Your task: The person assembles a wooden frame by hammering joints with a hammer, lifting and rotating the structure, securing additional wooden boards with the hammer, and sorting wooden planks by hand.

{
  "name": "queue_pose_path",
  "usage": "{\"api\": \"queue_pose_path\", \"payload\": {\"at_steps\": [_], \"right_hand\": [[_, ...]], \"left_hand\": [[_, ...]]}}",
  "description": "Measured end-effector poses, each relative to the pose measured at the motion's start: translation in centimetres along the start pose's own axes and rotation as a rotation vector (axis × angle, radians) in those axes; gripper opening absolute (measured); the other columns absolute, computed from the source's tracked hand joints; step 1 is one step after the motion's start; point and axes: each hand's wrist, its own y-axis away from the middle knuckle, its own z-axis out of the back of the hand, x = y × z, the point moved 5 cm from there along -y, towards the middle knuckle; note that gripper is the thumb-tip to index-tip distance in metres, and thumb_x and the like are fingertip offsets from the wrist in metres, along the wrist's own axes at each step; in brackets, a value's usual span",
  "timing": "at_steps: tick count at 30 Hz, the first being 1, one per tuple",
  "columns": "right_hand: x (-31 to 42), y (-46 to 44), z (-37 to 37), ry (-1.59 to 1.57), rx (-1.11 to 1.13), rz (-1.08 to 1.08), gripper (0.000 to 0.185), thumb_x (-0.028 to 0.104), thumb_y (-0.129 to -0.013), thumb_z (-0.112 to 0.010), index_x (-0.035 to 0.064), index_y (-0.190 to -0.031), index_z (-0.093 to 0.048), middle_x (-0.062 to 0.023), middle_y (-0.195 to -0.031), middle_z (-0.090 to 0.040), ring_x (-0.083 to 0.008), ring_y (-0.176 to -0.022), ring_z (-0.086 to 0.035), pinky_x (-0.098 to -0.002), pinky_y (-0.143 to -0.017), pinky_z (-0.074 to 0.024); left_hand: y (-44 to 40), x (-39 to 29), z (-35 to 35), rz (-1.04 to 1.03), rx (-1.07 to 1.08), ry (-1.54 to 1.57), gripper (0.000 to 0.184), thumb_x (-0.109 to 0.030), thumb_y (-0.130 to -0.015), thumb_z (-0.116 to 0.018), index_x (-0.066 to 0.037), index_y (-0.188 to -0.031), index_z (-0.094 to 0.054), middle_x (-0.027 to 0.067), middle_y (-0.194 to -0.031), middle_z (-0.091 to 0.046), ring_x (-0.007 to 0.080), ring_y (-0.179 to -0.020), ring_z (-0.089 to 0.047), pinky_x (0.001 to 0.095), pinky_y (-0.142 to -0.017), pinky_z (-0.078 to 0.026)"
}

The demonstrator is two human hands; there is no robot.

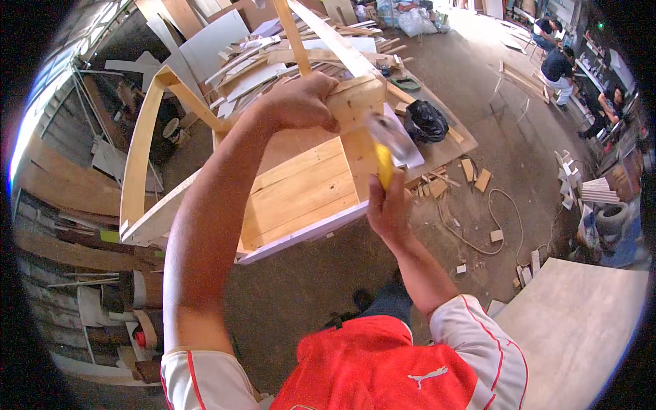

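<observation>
My left hand (301, 102) is closed round the edge of a short wooden block (357, 101) at the upper corner of a wooden furniture frame (142, 147). In my right hand (391, 208) is a hammer with a yellow handle (384, 165). Its metal head (395, 137) is smeared by motion and lies close to the block's right side; whether they touch I cannot tell. Below the block, the frame holds a pale plank panel (301, 195) with a white front edge.
Stacked boards and offcuts (253, 68) lie behind the frame. A black plastic bag (428, 121) rests on a sheet to the right. Wood scraps (482, 179) and a cord (478, 249) are on the floor. A large board (574, 328) is at lower right. Several people (559, 72) sit far right.
</observation>
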Motion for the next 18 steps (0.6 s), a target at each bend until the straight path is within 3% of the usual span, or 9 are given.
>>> {"api": "queue_pose_path", "payload": {"at_steps": [2, 6, 9, 11, 12, 14, 15, 16, 18], "right_hand": [[0.4, 0.1, 0.9, -0.032, -0.133, 0.027, 0.025, 0.022, -0.098, -0.061, 0.0011, -0.105, -0.049, -0.0242, -0.071, -0.061, -0.0455, -0.06, -0.063, -0.0504, -0.051, -0.0487], [-1.7, 0.4, -1.3, 0.021, 0.149, -0.152, 0.026, 0.024, -0.101, -0.054, 0.0027, -0.115, -0.048, -0.0256, -0.08, -0.06, -0.0495, -0.072, -0.062, -0.0521, -0.061, -0.0472], [-0.9, 3.5, -0.4, 0.319, 0.049, 0.142, 0.026, 0.024, -0.102, -0.055, 0.002, -0.113, -0.049, -0.0241, -0.09, -0.06, -0.0435, -0.079, -0.062, -0.0474, -0.066, -0.0484], [-0.9, 4.8, -0.3, 0.281, 0.068, -0.04, 0.026, 0.024, -0.102, -0.055, 0.0005, -0.113, -0.051, -0.0216, -0.094, -0.061, -0.0379, -0.085, -0.062, -0.046, -0.069, -0.0486], [-0.9, 5.5, -0.5, 0.133, 0.121, -0.266, 0.026, 0.023, -0.102, -0.055, -0.0004, -0.112, -0.051, -0.0196, -0.096, -0.061, -0.034, -0.088, -0.062, -0.0453, -0.071, -0.0486], [-0.2, 7.3, -0.9, 0.004, 0.117, -0.261, 0.025, 0.022, -0.102, -0.054, -0.0014, -0.112, -0.053, -0.0164, -0.094, -0.06, -0.0286, -0.087, -0.062, -0.0456, -0.072, -0.0492], [2.1, 7.7, -1.6, -0.035, 0.164, -0.261, 0.025, 0.021, -0.102, -0.054, -0.0013, -0.112, -0.054, -0.0164, -0.094, -0.06, -0.0274, -0.087, -0.062, -0.0442, -0.072, -0.0496], [4.9, 7.7, -1.5, -0.065, 0.2, -0.262, 0.024, 0.021, -0.102, -0.053, -0.0012, -0.113, -0.054, -0.0165, -0.095, -0.06, -0.0262, -0.087, -0.062, -0.0427, -0.072, -0.0499], [6.0, 7.2, -1.8, -0.109, 0.267, -0.255, 0.028, 0.024, -0.102, -0.054, -0.0011, -0.114, -0.054, -0.0185, -0.094, -0.062, -0.0281, -0.086, -0.063, -0.0426, -0.073, -0.0504]], "left_hand": [[0.4, -1.3, 0.3, 0.039, 0.017, -0.078, 0.034, -0.005, -0.065, -0.079, -0.001, -0.098, -0.07, -0.0022, -0.088, -0.07, 0.0114, -0.08, -0.06, 0.0282, -0.075, -0.05], [-0.5, -0.2, 0.0, -0.058, 0.027, 0.027, 0.039, -0.006, -0.067, -0.079, -0.002, -0.104, -0.069, -0.0004, -0.094, -0.071, 0.0118, -0.086, -0.061, 0.0288, -0.081, -0.05], [-0.3, -0.1, -0.1, -0.108, 0.014, -0.139, 0.049, -0.014, -0.071, -0.083, -0.004, -0.116, -0.066, 0.0014, -0.103, -0.072, 0.0118, -0.096, -0.061, 0.031, -0.089, -0.05], [0.0, 1.2, 0.1, -0.295, -0.105, -0.139, 0.058, -0.022, -0.072, -0.085, -0.006, -0.124, -0.063, 0.0073, -0.11, -0.072, 0.0197, -0.102, -0.064, 0.0353, -0.096, -0.051], [1.7, 1.2, 0.4, -0.3, -0.204, -0.278, 0.065, -0.029, -0.072, -0.086, -0.006, -0.127, -0.061, 0.0129, -0.117, -0.069, 0.0269, -0.109, -0.064, 0.0391, -0.099, -0.05], [4.8, 2.0, 0.6, -0.308, -0.34, -0.432, 0.072, -0.044, -0.072, -0.085, -0.011, -0.131, -0.06, 0.0169, -0.12, -0.069, 0.0344, -0.111, -0.066, 0.0448, -0.097, -0.052], [9.1, -0.4, 1.0, 0.04, -0.33, -0.532, 0.066, -0.048, -0.074, -0.082, -0.015, -0.127, -0.062, 0.0165, -0.113, -0.071, 0.0376, -0.103, -0.068, 0.0481, -0.09, -0.055], [11.6, 0.4, 1.1, -0.027, -0.45, -0.576, 0.059, -0.049, -0.076, -0.08, -0.016, -0.123, -0.064, 0.0163, -0.109, -0.072, 0.0401, -0.097, -0.069, 0.0496, -0.085, -0.056], [14.9, -0.7, 1.3, 0.195, -0.421, -0.507, 0.052, -0.042, -0.078, -0.078, -0.016, -0.12, -0.065, 0.0146, -0.108, -0.071, 0.0385, -0.098, -0.068, 0.0485, -0.086, -0.056]]}}
